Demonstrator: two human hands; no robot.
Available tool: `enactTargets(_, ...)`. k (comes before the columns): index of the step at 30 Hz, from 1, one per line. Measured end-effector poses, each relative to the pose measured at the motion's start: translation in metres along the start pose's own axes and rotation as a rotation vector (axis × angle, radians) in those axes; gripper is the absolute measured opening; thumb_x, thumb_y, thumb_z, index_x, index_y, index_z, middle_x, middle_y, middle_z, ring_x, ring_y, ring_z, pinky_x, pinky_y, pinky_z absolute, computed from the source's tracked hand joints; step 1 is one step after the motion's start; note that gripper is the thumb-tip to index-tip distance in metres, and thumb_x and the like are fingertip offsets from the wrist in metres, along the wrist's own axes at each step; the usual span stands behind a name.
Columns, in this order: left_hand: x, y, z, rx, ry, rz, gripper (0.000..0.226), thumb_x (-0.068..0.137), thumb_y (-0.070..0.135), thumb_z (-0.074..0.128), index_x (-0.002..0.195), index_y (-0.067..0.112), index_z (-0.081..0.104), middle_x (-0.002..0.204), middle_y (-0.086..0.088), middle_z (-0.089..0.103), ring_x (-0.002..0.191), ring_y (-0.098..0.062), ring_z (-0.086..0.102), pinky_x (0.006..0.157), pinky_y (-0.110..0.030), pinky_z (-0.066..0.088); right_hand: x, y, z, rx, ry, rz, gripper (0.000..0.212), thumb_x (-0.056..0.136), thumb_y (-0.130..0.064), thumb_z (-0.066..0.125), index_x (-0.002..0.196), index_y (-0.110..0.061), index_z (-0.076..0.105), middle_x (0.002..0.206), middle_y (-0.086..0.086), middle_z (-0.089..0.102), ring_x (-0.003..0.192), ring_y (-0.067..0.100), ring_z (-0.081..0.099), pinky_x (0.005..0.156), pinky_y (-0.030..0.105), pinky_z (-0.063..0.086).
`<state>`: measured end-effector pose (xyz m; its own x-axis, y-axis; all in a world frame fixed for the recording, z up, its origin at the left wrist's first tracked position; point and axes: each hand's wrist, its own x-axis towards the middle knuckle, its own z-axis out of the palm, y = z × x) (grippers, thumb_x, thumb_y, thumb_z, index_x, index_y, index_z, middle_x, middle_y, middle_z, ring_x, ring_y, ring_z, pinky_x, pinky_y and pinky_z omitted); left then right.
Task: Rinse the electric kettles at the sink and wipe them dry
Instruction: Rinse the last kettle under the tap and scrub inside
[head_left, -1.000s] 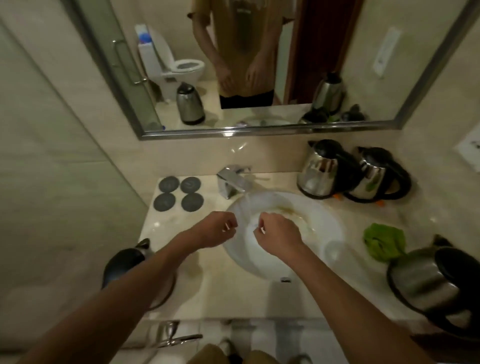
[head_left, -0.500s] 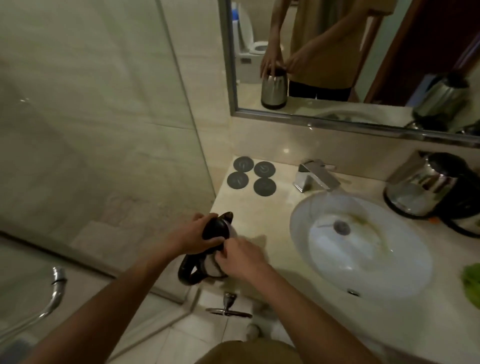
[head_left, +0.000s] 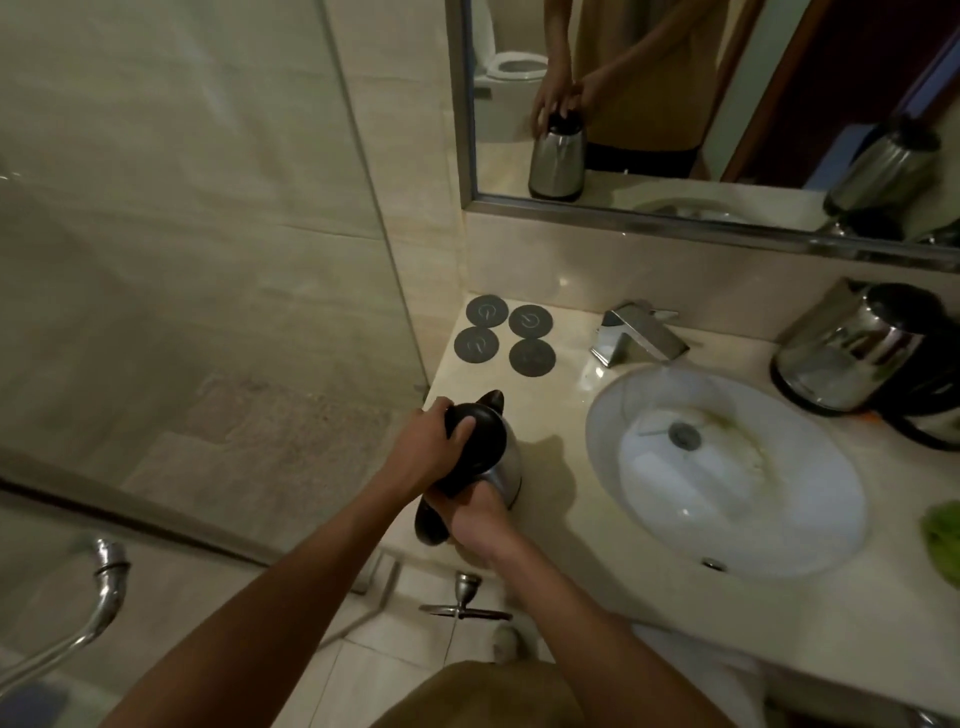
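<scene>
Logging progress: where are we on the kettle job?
Done: nothing visibly finished. In hand: left hand on the lid and right hand at the handle of the kettle, still on the counter left of the sink. Left: rinsing, wiping, and the kettles at right.

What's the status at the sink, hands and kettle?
Left hand on the lid of the kettle, right hand around its handle side. Kettle upright on the counter, left of the basin. Path to basin looks clear.
</scene>
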<state>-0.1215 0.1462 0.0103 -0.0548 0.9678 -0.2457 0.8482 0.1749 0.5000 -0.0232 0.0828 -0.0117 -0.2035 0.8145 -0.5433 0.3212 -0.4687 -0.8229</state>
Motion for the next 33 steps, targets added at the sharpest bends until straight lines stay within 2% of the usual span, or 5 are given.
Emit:
enactTargets(11,0.043,0.090,0.038,-0.464,-0.208,-0.039,0.059,0.078,0.028,0.080,0.118,0.019,0.038,0.126,-0.011,0.049,0.115,-0.030,0.054,0.091,-0.048,0.055,-0.016,0.032,-0.090,0.019,0.243,-0.044,0.053,0.105,-0.047,0.034,0.152,-0.025,0.030,0.142,-0.002,0.050,0.131,0.020,0.048,0.105,0.035,0.040)
enactTargets(15,0.044,0.143,0.046,-0.449,-0.045,0.215,0.058,0.073,0.019,0.083,0.108,0.016,0.037,0.108,-0.004,0.051,0.102,-0.024,0.053,0.086,-0.045,0.051,-0.016,0.040,-0.135,0.092,0.381,-0.023,0.047,0.100,-0.059,0.029,0.121,-0.024,0.052,0.110,0.011,0.066,0.097,0.029,0.066,0.085,0.048,0.056)
enactTargets(21,0.047,0.216,0.070,-0.424,-0.015,0.341,0.035,0.084,0.012,0.073,0.101,0.011,0.042,0.089,0.004,0.049,0.083,-0.019,0.052,0.072,-0.031,0.047,-0.030,0.052,-0.208,0.354,0.446,-0.002,0.041,0.107,-0.043,0.033,0.093,-0.011,0.054,0.073,0.002,0.056,0.061,0.013,0.054,0.048,0.015,0.044)
enactTargets(25,0.045,0.250,0.094,-0.426,-0.051,0.353,0.034,0.084,0.009,0.072,0.103,0.011,0.045,0.092,0.004,0.052,0.080,-0.010,0.051,0.068,-0.013,0.044,-0.027,0.070,-0.254,0.448,0.467,0.038,0.032,0.097,-0.040,0.058,0.080,-0.014,0.054,0.061,-0.001,0.054,0.057,0.017,0.052,0.049,0.022,0.042)
enactTargets(33,0.057,0.275,0.144,-0.287,-0.212,0.344,0.050,0.085,0.026,0.070,0.126,0.027,0.041,0.124,-0.002,0.061,0.106,-0.015,0.064,0.090,-0.037,0.057,-0.009,0.108,-0.358,0.377,0.510,0.162,0.035,0.080,-0.041,0.080,0.064,-0.017,0.060,0.049,-0.002,0.054,0.047,0.015,0.050,0.050,0.027,0.039)
